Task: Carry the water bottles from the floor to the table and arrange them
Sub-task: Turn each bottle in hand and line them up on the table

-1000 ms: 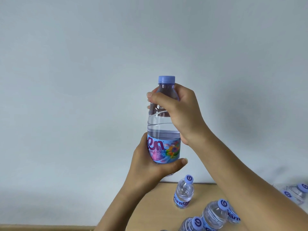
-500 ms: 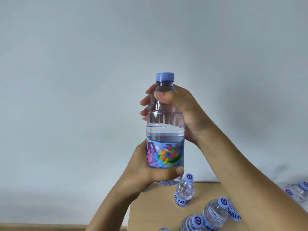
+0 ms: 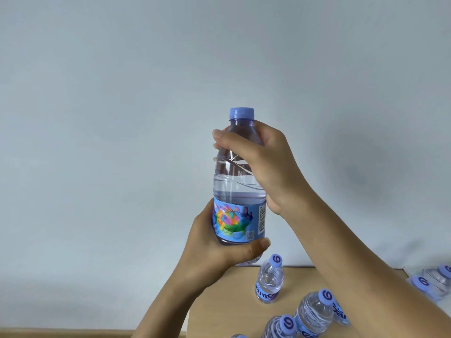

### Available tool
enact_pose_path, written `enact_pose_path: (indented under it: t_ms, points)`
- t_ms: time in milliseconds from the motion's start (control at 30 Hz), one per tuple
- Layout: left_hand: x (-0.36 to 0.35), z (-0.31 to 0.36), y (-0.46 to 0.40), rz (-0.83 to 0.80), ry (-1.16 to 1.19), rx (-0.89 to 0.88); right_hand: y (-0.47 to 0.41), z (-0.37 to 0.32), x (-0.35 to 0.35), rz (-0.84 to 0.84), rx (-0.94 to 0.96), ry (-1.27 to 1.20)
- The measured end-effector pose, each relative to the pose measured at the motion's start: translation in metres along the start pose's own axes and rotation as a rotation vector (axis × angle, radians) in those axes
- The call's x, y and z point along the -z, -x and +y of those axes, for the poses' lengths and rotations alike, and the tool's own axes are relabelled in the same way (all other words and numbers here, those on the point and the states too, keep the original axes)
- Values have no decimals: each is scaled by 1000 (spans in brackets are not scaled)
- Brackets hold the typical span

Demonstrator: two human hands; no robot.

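The water bottle (image 3: 240,189) is held upright in the air above the desk's (image 3: 219,298) far edge. Its base is gripped by the left hand (image 3: 219,250) and its shoulder by the right hand (image 3: 263,162), both grips closed round it, probably so the label can be turned. Beneath, standing bottles (image 3: 269,281) crowd the desk toward its right side and limit where it can be set down.

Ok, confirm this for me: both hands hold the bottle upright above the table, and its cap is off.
Wrong on the cap. The head view shows the blue cap on the bottle. The rest stands: left hand and right hand hold it upright above the table.
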State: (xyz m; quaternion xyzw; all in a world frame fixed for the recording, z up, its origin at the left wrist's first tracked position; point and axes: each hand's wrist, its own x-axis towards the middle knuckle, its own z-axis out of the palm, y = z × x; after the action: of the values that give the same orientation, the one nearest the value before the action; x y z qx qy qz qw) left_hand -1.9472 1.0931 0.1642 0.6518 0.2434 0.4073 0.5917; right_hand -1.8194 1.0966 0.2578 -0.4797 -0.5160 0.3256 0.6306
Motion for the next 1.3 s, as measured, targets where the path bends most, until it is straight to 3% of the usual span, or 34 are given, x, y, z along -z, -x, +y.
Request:
enact_pose_path:
  t_ms: [167, 267, 433, 767, 867, 967, 1133, 1300]
  points:
    - [9, 9, 0, -114, 115, 20, -5, -6, 16, -307, -102, -254]
    - [7, 10, 0, -198, 145, 19, -4, 1, 15, -400, -170, -417]
    - [4, 7, -2, -188, 136, 33, -1, 0, 14, -273, -65, -312]
    - [-9, 1, 1, 35, 25, -40, 7, 0, 0, 65, 131, 44]
    - [-6, 3, 2, 29, 31, -25, 7, -3, 4, -5, 108, 50]
    - [-1, 7, 4, -47, 97, -8, 1, -9, 16, -200, 20, -15]
    - [1, 13, 5, -195, 130, -26, 1, -4, 17, -464, -145, -399]
    - [0, 12, 2, -231, 177, 17, 3, -5, 14, -350, -91, -340]
